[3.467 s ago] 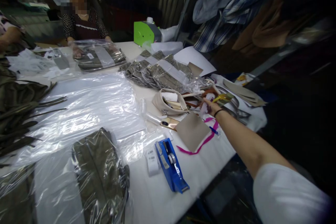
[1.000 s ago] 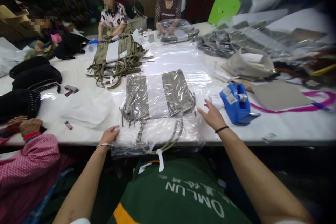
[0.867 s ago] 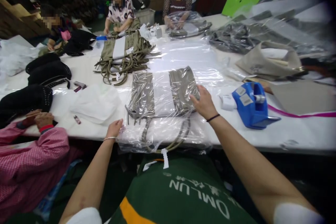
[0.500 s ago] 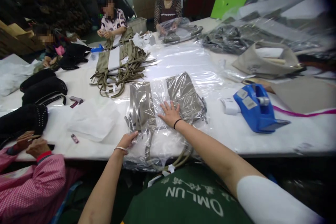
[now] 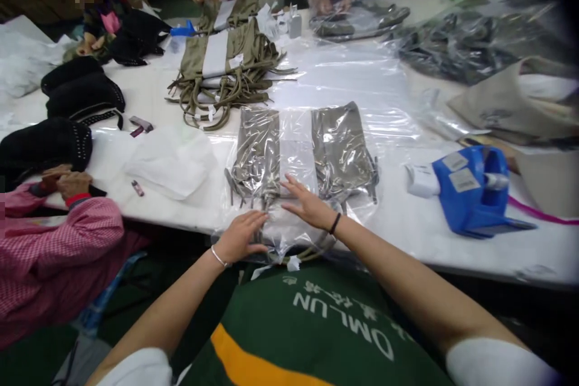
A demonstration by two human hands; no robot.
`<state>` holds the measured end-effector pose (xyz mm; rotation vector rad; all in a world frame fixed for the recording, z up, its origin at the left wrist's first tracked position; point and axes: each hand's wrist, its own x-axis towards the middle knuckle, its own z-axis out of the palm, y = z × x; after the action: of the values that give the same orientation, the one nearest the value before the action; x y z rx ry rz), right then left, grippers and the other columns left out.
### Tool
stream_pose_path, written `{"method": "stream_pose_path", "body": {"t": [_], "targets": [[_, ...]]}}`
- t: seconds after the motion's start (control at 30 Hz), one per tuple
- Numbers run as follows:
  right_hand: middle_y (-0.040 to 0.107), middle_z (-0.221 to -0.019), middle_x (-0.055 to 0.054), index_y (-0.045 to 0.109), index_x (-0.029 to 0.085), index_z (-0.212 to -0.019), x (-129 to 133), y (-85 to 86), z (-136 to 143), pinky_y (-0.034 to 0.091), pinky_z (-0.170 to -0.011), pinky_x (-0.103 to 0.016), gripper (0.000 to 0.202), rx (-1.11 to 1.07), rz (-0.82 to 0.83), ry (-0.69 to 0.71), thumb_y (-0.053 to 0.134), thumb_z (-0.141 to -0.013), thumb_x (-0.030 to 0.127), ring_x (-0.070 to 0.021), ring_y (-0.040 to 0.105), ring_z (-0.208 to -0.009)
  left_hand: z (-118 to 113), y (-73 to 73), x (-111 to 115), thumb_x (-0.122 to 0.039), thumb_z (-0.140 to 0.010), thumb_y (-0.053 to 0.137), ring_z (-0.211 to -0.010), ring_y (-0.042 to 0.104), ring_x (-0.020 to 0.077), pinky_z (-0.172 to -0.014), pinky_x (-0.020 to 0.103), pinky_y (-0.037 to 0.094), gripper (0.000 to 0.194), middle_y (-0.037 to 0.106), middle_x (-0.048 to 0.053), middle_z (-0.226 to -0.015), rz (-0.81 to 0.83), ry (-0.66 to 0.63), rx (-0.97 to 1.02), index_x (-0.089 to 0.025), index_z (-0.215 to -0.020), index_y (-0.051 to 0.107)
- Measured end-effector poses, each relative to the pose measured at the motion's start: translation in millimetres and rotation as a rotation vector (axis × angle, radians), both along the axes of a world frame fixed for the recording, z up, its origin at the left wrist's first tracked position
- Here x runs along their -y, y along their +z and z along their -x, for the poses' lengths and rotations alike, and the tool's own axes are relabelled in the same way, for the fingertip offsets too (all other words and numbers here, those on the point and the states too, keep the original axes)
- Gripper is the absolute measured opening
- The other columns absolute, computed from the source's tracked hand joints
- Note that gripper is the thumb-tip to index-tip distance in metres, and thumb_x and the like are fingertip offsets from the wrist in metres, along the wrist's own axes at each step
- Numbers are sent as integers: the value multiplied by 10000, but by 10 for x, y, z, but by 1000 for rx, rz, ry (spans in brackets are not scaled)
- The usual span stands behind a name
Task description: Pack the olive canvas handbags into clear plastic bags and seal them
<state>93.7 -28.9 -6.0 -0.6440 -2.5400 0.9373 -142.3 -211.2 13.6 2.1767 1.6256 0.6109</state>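
An olive-grey bag in clear plastic (image 5: 341,148) lies flat on the white table in front of me, with a white paper band (image 5: 296,151) round its middle. My left hand (image 5: 239,237) is at the lower left of the plastic, fingers stretched and thumb apart. Over the lower middle of the package, my right hand (image 5: 310,206) has its fingers spread, near the paper band. Neither hand grips anything. The bag's handles show through the plastic below my hands, at the table's front edge.
A blue tape dispenser (image 5: 470,193) stands at the right beside a beige bag (image 5: 511,102). Stacked olive bags (image 5: 244,45) lie beyond the package. Black studded bags (image 5: 84,93) and a co-worker's pink checked sleeve (image 5: 97,223) are at the left.
My left hand has let go of the plastic's edge and opened. My right hand has slid down toward the near edge. The view has tilted down, and the package lies flatter.
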Motion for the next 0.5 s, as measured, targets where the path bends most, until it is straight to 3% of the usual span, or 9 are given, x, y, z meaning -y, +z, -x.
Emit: {"method": "stream_pose_path", "body": {"t": [0.07,0.13,0.23,0.3,0.37,0.43,0.5], "targets": [[353,-1582,-147,461,205,-1471,195,-98,-125,309,-1188,-496,634,9,32,144,585,-929,509,-282,322,-1472,-70,-153,109,-452,-839,718,-1299,504,288,-1081,466,422,581,516,128,-1450,26,-51,-8,-255,-1360,553],[494,-1484,-163,581,193,-1364,346,-144,-198,334,-1161,-548,532,10,58,206,624,-914,473,-319,372,-1441,-54,-250,134,-354,-920,633,-1134,596,240,-994,416,473,276,631,122,-1269,8,14,29,-218,-1157,666],[626,-1336,-150,631,189,-1292,583,46,-209,402,-1119,-505,385,-133,114,112,564,-965,382,-284,504,-1339,-19,-190,54,-261,-967,541,-899,612,190,-849,341,496,166,667,79,-915,-28,105,105,-177,-915,673],[702,-1181,-117,649,202,-1253,791,285,-180,481,-1031,-401,320,-250,163,107,528,-988,333,-222,627,-1155,-64,-10,-27,-265,-962,552,-851,592,177,-811,321,487,154,640,57,-854,-85,190,197,-175,-883,649],[735,-1032,-81,678,218,-1197,993,462,-121,524,-900,-315,277,-256,208,227,525,-989,318,-176,676,-956,-163,250,-95,-282,-961,560,-824,582,157,-789,298,486,139,630,42,-858,-163,328,365,-179,-904,634],[737,-975,-71,687,216,-1176,1092,486,-5,533,-820,-296,273,-153,217,294,533,-981,328,-172,678,-869,-275,543,-132,-297,-961,567,-821,588,147,-781,286,491,135,633,36,-872,-212,393,528,-183,-932,633],[733,-948,-89,692,184,-1157,1003,382,195,539,-797,-318,283,-48,196,156,523,-979,326,-194,677,-848,-335,812,-144,-299,-948,594,-846,609,153,-806,293,501,130,654,43,-888,-205,300,602,-185,-936,656]]}}
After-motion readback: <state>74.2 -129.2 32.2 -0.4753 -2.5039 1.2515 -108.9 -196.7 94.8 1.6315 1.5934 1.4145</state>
